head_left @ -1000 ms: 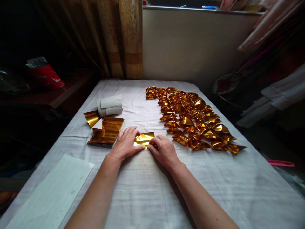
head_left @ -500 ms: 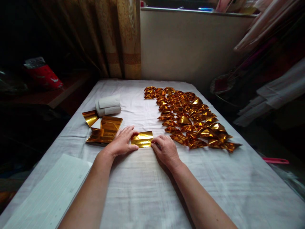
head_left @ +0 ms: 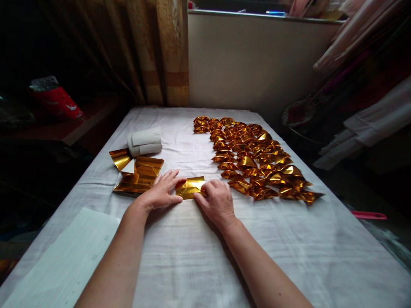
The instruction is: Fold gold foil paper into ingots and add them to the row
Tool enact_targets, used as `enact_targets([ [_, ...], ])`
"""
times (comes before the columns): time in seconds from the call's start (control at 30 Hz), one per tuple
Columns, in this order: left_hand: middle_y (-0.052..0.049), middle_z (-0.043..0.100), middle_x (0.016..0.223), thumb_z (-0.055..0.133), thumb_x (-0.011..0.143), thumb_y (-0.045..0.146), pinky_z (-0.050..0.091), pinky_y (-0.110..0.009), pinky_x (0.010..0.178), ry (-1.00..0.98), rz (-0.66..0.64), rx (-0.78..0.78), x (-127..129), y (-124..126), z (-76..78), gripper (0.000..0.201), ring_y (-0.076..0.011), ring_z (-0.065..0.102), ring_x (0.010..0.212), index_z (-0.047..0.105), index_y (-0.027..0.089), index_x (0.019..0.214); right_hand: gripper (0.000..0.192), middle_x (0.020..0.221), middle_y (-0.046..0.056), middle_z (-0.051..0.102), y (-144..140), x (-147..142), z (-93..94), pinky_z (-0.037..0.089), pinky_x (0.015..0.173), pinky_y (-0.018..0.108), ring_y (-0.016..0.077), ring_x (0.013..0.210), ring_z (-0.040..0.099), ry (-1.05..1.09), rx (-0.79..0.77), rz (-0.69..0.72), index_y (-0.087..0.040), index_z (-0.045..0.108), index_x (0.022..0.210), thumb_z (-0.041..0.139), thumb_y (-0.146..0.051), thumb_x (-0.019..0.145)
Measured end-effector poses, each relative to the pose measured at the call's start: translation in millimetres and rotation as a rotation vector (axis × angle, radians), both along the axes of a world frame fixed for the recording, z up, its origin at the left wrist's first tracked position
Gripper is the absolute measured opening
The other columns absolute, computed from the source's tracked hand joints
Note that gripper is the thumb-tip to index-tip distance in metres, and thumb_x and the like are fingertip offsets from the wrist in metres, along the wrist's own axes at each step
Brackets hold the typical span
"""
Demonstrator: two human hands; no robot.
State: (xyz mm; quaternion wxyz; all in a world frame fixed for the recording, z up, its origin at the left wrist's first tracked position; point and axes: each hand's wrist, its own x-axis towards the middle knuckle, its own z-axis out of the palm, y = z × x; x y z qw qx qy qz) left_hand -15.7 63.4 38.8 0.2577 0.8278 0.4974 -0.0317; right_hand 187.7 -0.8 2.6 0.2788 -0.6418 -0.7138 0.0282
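Gold foil sheet [head_left: 192, 187] lies flat on the white cloth [head_left: 199, 248], mid-table, between both hands. Left hand [head_left: 159, 191] presses its left end with spread, flat fingers, gripping nothing; right hand [head_left: 215, 200] pinches the right edge between thumb and fingertips. A clean fold likely needs the left holding firm, edges aligned before creasing; foil stack [head_left: 141, 179] left, folded gold pieces [head_left: 257, 158] right.

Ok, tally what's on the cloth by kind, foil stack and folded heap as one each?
Hands: 2, left hand, right hand
Gold sheet at the fingertips: 1
Flat foil stack: 1
Folded gold heap: 1
White roll: 1
Lined white sheet: 1
Total: 7
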Motion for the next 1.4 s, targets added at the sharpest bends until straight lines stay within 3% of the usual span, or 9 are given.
enact_targets([
  [0.2,-0.008,0.017,0.163,0.064,0.078,0.039,0.009,-0.052,0.121,0.001,-0.012,0.007,-1.6,1.1,-3.1,0.07,-0.0292,0.008,0.151,0.044,0.028,0.143,0.026,0.083,0.004,0.061,1.2,-21.1,4.0,0.031,0.074,0.033,0.0215,0.082,0.051,-0.061,-0.05,0.003,-0.021,0.061,0.076,0.07,-0.045,0.081],
  [0.33,-0.006,0.018,0.163,0.063,0.078,0.04,0.01,-0.052,0.121,-0.015,-0.021,0.016,-3.4,1.7,-4.8,0.068,-0.0294,0.008,0.151,0.045,0.03,0.143,0.017,0.085,0.003,0.062,0.6,-12.8,2.5,0.03,0.075,0.032,0.0207,0.084,0.051,-0.026,-0.096,-0.028,-0.022,0.062,0.077,0.068,-0.036,0.084],
  [0.57,-0.005,0.011,0.164,0.06,0.078,0.033,0.008,-0.05,0.121,-0.004,-0.02,-0.063,-4.8,1.2,5.4,0.072,-0.0277,0.002,0.151,0.039,0.031,0.147,0.012,0.086,0.003,0.064,-6.7,13.3,2.9,0.031,0.077,0.032,0.0206,0.087,0.053,-0.006,-0.137,-0.056,-0.022,0.063,0.077,0.066,-0.031,0.086],
  [0.87,-0.006,0.012,0.163,0.061,0.078,0.035,0.008,-0.051,0.12,-0.019,-0.044,-0.033,-9.5,3.7,-1.5,0.073,-0.0294,0.004,0.151,0.039,0.029,0.147,0.011,0.085,0.005,0.064,-7.4,11.8,2.5,0.034,0.075,0.031,0.0209,0.086,0.054,-0.03,-0.095,-0.071,-0.022,0.066,0.085,0.062,-0.032,0.088],
  [1.17,-0.008,0.011,0.163,0.061,0.078,0.032,0.007,-0.051,0.121,0.009,-0.025,-0.05,-6.1,1.7,3.2,0.073,-0.0291,0.003,0.151,0.039,0.027,0.148,0.009,0.082,0.002,0.069,-4.9,11.5,4.5,0.04,0.07,0.03,0.0191,0.076,0.06,0.27,-0.151,-0.075,-0.022,0.063,0.085,0.066,-0.029,0.08],
  [1.3,-0.007,0.013,0.163,0.061,0.077,0.031,0.009,-0.051,0.12,0.005,-0.025,-0.042,-5.8,1.6,3.8,0.073,-0.0295,0.004,0.15,0.04,0.028,0.147,0.017,0.086,0.001,0.072,-1.3,8.7,3.5,0.045,0.072,0.03,0.0182,0.077,0.066,0.445,-0.185,-0.098,-0.023,0.062,0.095,0.066,-0.027,0.079],
  [1.4,-0.008,0.014,0.163,0.061,0.077,0.031,0.01,-0.052,0.12,-0.002,-0.034,-0.033,-5.9,1.7,3.8,0.073,-0.0305,0.005,0.15,0.04,0.029,0.147,0.023,0.089,0.002,0.073,-1.0,7.7,5.1,0.047,0.074,0.031,0.0181,0.078,0.068,0.451,-0.191,-0.123,-0.022,0.061,0.102,0.065,-0.025,0.079],
])
